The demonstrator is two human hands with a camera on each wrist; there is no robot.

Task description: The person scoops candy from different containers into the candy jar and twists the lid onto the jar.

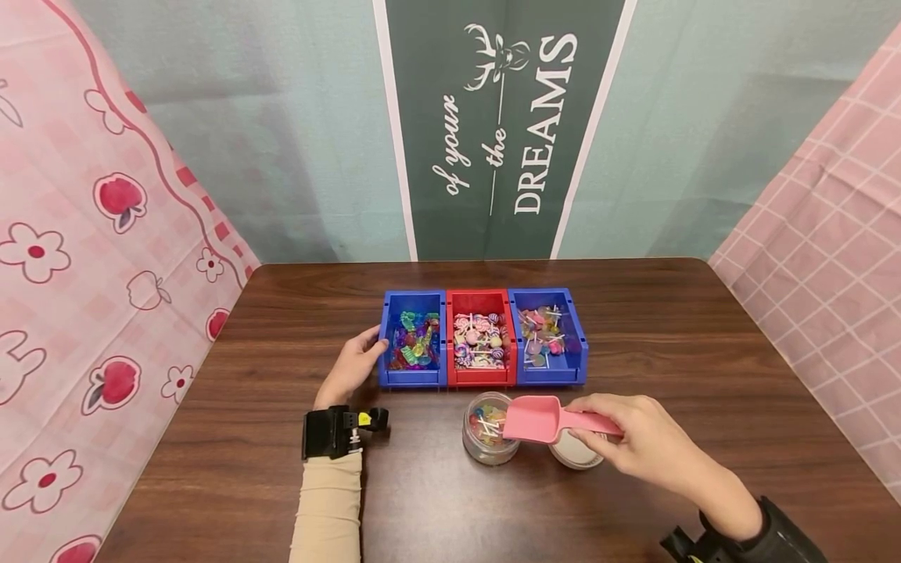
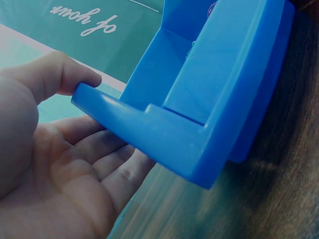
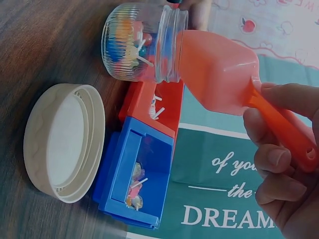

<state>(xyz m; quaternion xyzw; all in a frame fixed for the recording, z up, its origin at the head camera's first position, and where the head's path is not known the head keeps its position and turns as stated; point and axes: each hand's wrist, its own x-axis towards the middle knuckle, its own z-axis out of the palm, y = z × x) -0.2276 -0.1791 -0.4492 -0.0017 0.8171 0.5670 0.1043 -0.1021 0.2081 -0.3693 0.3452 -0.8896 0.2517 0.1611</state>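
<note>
My left hand (image 1: 352, 366) holds the side wall of the left blue bin (image 1: 413, 378), thumb over its rim and fingers against the outside, as the left wrist view shows. Transparent coloured pieces lie in that bin. In my right hand (image 1: 644, 438) is a pink scoop (image 1: 533, 418), gripped by its handle. The scoop's front edge is at the mouth of a ribbed glass jar (image 3: 132, 45); its bowl looks empty. Small colourful pieces with white sticks are inside the jar. A round cream lid (image 3: 65, 142) lies inside up beside the jar, partly under the scoop in the head view.
Touching the left bin is a red bin (image 1: 482, 378) of tiny lollipop-like pieces. To its right, another blue bin (image 1: 552, 377) contains clear and pink ones. All stand on a dark wooden table (image 1: 232, 438). Patterned cloths (image 1: 281, 156) hang behind and at both sides.
</note>
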